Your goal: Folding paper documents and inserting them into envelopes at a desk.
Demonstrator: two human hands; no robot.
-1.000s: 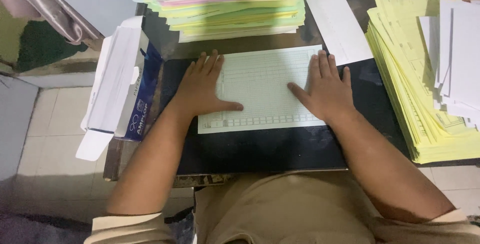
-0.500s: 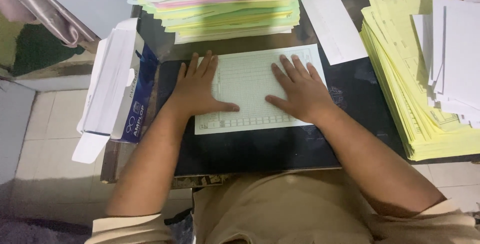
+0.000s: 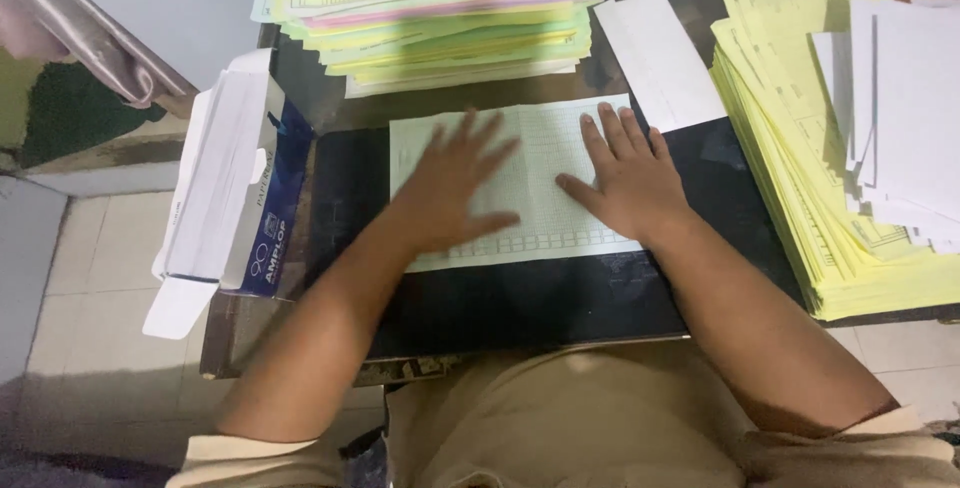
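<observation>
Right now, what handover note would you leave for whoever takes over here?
Left hand: flat, fingers spread, on the left half of the gridded sheet; blurred.
Right hand: flat on the sheet's right half.
The sheet lies on the dark desk mat.
Around it: mixed-colour paper stack behind, yellow stack to the right with white sheets on top, open box to the left.
Done: sheet laid flat. Left: cannot tell from this view.
</observation>
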